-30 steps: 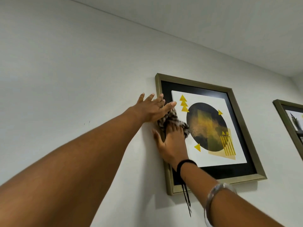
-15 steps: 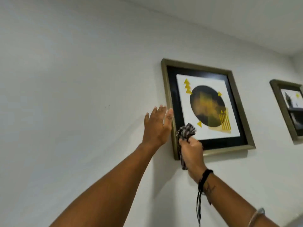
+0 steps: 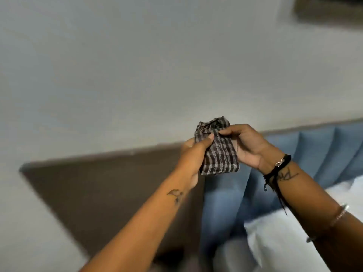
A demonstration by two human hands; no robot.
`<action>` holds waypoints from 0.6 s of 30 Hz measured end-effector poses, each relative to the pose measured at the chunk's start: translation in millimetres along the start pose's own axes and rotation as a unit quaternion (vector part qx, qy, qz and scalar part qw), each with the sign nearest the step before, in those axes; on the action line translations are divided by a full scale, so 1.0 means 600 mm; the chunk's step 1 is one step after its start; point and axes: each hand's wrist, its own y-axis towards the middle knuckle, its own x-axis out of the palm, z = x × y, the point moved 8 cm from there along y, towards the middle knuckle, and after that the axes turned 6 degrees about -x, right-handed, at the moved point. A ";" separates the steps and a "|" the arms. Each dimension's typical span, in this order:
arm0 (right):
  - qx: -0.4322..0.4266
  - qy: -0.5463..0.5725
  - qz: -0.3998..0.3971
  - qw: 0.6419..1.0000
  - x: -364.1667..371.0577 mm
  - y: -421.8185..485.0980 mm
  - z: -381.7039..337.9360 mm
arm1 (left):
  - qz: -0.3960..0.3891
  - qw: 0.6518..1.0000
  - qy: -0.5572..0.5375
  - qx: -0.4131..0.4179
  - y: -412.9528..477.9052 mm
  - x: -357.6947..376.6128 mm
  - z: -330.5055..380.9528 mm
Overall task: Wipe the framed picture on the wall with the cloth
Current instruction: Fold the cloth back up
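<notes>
A dark checked cloth (image 3: 218,152), folded small, hangs between both hands in front of the white wall. My left hand (image 3: 193,160) pinches its left edge with thumb on top. Its upper right side is held by my right hand (image 3: 247,146), whose fingers are curled onto it. Only a blurred bottom corner of the framed picture (image 3: 330,12) shows, at the top right, well above and to the right of my hands.
A brown headboard panel (image 3: 110,185) runs along the wall below my hands, joined on the right by a blue padded headboard (image 3: 318,154). White bedding (image 3: 279,236) lies at the lower right. The white wall (image 3: 137,75) fills the upper view.
Both hands have left the picture and dropped down. My left hand has taken hold of the cloth beside my right. The view has tilted down, so the frame has slid to the top corner.
</notes>
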 end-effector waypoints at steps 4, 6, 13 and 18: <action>0.185 -0.021 -0.030 0.982 0.003 -0.067 0.375 | 0.095 0.985 -0.008 -0.142 -0.091 -0.199 -0.290; 0.259 -0.048 0.012 0.965 -0.025 -0.119 0.537 | 0.125 0.965 -0.012 -0.229 -0.141 -0.276 -0.433; 0.425 -0.114 0.107 0.891 -0.124 -0.274 0.972 | 0.190 0.884 0.007 -0.427 -0.261 -0.435 -0.842; 0.435 -0.179 0.160 0.868 -0.210 -0.264 1.124 | 0.149 0.873 0.019 -0.464 -0.214 -0.487 -1.034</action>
